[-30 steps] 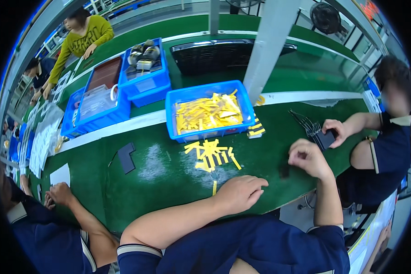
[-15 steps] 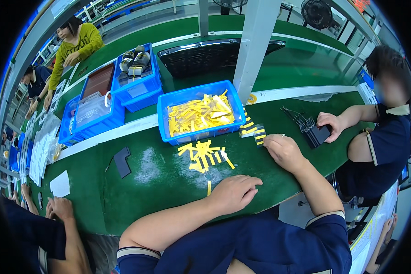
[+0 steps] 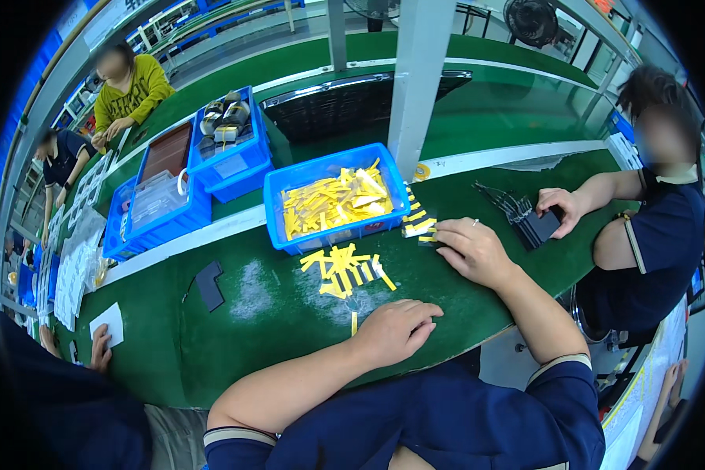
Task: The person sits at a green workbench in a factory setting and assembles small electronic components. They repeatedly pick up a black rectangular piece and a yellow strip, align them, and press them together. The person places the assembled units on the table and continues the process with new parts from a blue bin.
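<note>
Broadly open in front of the blue bin point(image 3: 321, 240): a wide stretch of green tabletop point(image 3: 211, 337) running to its near edge point(image 3: 466, 349), with most room at the bin's left front and less at its right. Pale scuffed patches on the green just before the bin; beyond it, a white rail point(image 3: 243, 221) and more green surface in a large workroom. Yellow strips point(image 3: 337, 200) heaped inside the bin, plus a small loose pile point(image 3: 341, 262) just in front. Beside the bin's right front corner, yellow-and-black striped pieces point(image 3: 417, 211), with the right hand point(image 3: 478, 249) at the nearest one, fingers bent and narrow; cannot tell whether pinching. Nearer than the small pile, left hand point(image 3: 395, 329) palm down, fingers loosely curled; impossible to tell if holding anything. Left of the bin, an L-shaped dark piece point(image 3: 208, 286) and, farther back, stacked blue boxes point(image 3: 252, 153). Close behind the bin's right end, an upright grey post point(image 3: 415, 94) in the way; well to the right, a co-worker's hand point(image 3: 560, 207) on black blocks point(image 3: 534, 227) with thin wires.
</note>
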A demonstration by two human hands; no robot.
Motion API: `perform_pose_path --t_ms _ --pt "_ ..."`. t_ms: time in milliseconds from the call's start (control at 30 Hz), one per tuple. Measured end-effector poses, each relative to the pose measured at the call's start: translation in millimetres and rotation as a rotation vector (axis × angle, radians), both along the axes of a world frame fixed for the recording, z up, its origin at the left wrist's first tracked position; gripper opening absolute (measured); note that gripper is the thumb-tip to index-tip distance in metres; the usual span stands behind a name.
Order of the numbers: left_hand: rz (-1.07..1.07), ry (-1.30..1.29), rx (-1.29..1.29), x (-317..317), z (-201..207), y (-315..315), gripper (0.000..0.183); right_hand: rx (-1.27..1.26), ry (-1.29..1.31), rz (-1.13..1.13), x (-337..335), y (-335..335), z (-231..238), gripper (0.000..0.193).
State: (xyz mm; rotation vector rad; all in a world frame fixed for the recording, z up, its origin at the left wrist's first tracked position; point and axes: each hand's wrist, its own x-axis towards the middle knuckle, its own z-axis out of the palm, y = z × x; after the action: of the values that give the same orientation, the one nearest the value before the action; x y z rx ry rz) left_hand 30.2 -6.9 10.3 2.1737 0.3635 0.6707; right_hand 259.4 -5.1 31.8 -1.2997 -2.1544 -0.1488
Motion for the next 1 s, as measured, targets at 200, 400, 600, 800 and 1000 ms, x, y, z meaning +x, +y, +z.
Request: perform_pose_path --t_ms 200,400,600,800,1000 --pt "-0.001 -0.007 0.023 -1 1 -2 0.019 0.044 0.110 -0.449 59 -33 17 0.033" --pt "-0.010 0.001 0.045 0 -2 -5 0.019 0.078 0.022 -0.795 98 -72 17 0.050" --pt "0.041 0.002 0.023 -2 -5 -8 0.018 0.059 -0.082 -0.954 107 -74 -1 0.065" --pt "-0.011 -0.034 0.014 7 -9 -7 0.017 -0.123 0.094 -1.024 144 -89 -30 0.075" --pt "0.038 0.005 -0.008 1 -11 -11 0.016 -0.252 0.206 -0.846 130 -76 -16 0.087"
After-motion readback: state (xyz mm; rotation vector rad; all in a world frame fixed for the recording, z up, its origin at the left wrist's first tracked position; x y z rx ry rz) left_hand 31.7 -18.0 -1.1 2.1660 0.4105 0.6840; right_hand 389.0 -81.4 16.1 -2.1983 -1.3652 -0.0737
